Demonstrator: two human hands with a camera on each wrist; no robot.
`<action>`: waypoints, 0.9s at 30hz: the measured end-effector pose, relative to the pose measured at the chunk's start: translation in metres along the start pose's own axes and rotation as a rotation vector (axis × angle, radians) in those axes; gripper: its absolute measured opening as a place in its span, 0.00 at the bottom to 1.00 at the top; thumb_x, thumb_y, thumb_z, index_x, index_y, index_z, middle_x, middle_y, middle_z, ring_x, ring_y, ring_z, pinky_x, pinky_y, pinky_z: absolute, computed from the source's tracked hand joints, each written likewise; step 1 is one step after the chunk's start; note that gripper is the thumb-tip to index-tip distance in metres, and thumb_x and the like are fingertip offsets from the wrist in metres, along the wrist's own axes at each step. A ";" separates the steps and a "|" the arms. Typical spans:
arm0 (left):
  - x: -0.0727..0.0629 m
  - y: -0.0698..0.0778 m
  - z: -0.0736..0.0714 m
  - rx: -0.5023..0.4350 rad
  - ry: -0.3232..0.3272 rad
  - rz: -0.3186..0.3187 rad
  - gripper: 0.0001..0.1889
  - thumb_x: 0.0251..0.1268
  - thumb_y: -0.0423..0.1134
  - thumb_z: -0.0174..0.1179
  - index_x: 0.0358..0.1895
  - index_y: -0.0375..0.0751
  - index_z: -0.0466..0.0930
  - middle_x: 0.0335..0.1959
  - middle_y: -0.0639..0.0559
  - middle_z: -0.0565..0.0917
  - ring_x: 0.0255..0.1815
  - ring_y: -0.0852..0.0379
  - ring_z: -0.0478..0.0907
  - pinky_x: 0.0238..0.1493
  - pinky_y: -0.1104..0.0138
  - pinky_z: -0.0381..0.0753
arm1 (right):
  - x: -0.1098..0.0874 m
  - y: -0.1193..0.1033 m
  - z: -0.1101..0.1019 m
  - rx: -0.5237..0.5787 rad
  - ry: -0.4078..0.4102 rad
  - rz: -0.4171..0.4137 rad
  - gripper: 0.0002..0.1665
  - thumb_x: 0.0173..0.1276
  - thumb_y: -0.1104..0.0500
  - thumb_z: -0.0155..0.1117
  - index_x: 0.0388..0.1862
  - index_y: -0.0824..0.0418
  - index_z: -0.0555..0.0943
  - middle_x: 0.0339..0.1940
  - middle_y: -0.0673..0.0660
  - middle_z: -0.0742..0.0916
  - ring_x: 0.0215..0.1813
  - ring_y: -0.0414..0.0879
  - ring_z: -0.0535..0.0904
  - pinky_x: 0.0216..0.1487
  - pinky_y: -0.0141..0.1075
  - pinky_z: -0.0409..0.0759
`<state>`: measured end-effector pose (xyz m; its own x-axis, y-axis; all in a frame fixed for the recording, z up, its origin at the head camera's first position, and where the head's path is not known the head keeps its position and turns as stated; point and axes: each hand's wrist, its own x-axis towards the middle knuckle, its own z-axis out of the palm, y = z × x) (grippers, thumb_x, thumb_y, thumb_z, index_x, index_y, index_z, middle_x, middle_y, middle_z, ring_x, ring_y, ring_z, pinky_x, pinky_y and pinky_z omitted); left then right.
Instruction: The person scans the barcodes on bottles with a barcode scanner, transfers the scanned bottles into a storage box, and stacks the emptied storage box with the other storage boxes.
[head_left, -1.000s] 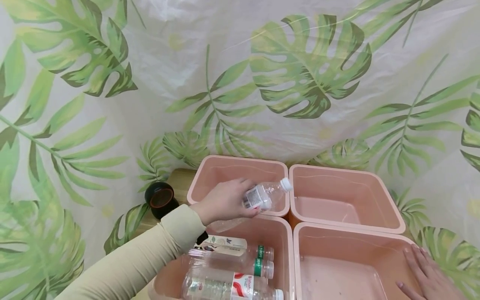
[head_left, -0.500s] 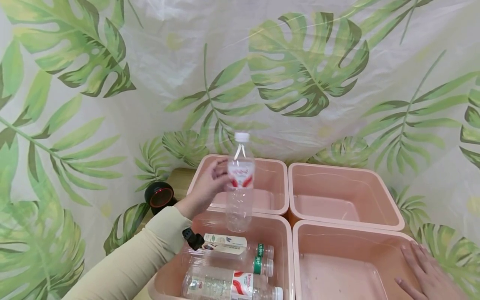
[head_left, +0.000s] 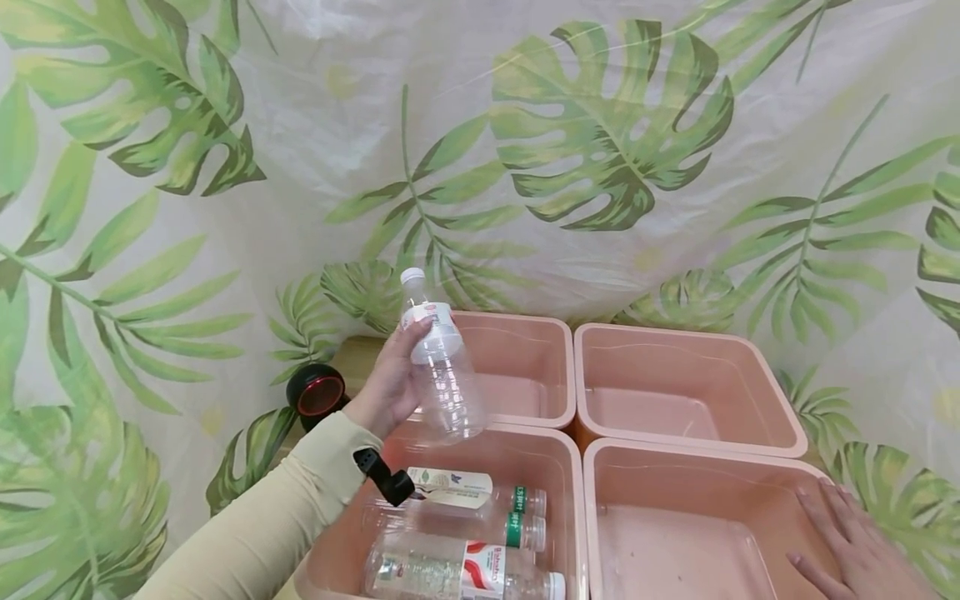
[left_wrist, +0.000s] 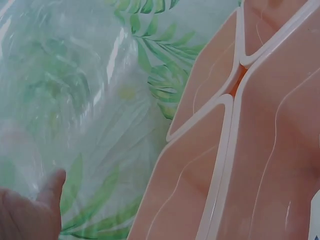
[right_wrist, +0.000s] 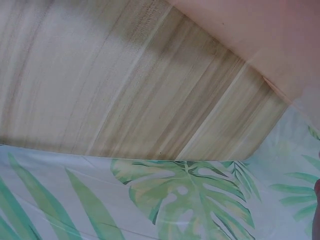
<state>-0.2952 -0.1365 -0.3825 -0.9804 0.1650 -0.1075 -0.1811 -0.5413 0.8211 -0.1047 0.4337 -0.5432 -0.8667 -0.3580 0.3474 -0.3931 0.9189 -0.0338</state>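
Observation:
My left hand (head_left: 393, 379) grips a clear plastic bottle (head_left: 453, 392) around its label, thumb across the front. The bottle has a white cap and a white-and-red label. It leans with its cap up and to the left, above the meeting edges of the back left pink bin (head_left: 551, 321) and front left pink bin (head_left: 576, 500). In the left wrist view, part of the left hand (left_wrist: 32, 215) shows at the lower left. My right hand (head_left: 855, 542) rests on the right rim of the front right pink bin (head_left: 675, 575), fingers extended.
Inside the front left bin lie several clear bottles, including one with a red-and-white label (head_left: 483, 568). A back right pink bin (head_left: 652, 417) stands beyond. A black round object (head_left: 317, 392) sits at the left on the wooden table (right_wrist: 125, 85). Leaf-patterned sheeting (head_left: 615, 125) hangs behind.
The left hand has moved left with the bottle. The bottle turned from cap pointing right, to upright, to leaning left. The right hand has stayed on the rim.

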 end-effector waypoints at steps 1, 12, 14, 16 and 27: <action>0.001 0.000 -0.002 -0.014 -0.003 -0.010 0.14 0.83 0.43 0.44 0.65 0.50 0.64 0.47 0.55 0.80 0.46 0.59 0.78 0.52 0.65 0.78 | 0.000 0.000 0.000 -0.002 -0.001 -0.002 0.62 0.71 0.42 0.68 0.87 0.52 0.37 0.85 0.57 0.36 0.80 0.42 0.22 0.71 0.29 0.20; 0.008 0.003 -0.017 -0.002 0.082 -0.029 0.12 0.83 0.46 0.48 0.60 0.45 0.67 0.44 0.56 0.83 0.47 0.59 0.80 0.56 0.66 0.78 | 0.000 0.001 -0.001 -0.011 0.000 -0.034 0.64 0.69 0.41 0.70 0.87 0.51 0.37 0.85 0.57 0.36 0.81 0.42 0.23 0.72 0.28 0.21; 0.007 0.007 -0.021 0.030 0.097 -0.012 0.11 0.83 0.44 0.49 0.59 0.46 0.68 0.44 0.57 0.83 0.47 0.60 0.81 0.55 0.67 0.78 | 0.001 0.002 0.001 -0.014 0.005 -0.041 0.64 0.69 0.41 0.70 0.87 0.50 0.37 0.85 0.55 0.36 0.81 0.41 0.23 0.72 0.30 0.21; 0.006 0.010 -0.027 0.055 0.105 0.013 0.10 0.83 0.43 0.50 0.59 0.46 0.68 0.42 0.58 0.84 0.46 0.60 0.81 0.55 0.67 0.79 | 0.001 0.004 0.002 -0.013 0.021 -0.066 0.61 0.71 0.40 0.67 0.87 0.50 0.40 0.85 0.54 0.37 0.81 0.41 0.24 0.75 0.33 0.22; -0.007 0.028 -0.056 0.188 0.238 0.119 0.06 0.82 0.38 0.52 0.54 0.43 0.70 0.36 0.62 0.83 0.39 0.66 0.79 0.47 0.72 0.77 | -0.006 0.000 0.007 0.004 0.027 -0.121 0.69 0.54 0.38 0.79 0.87 0.42 0.47 0.84 0.39 0.39 0.80 0.32 0.28 0.73 0.38 0.19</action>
<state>-0.2977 -0.1992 -0.3906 -0.9884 -0.0999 -0.1145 -0.0685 -0.3801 0.9224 -0.1015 0.4350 -0.5515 -0.8042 -0.4621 0.3738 -0.4958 0.8684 0.0067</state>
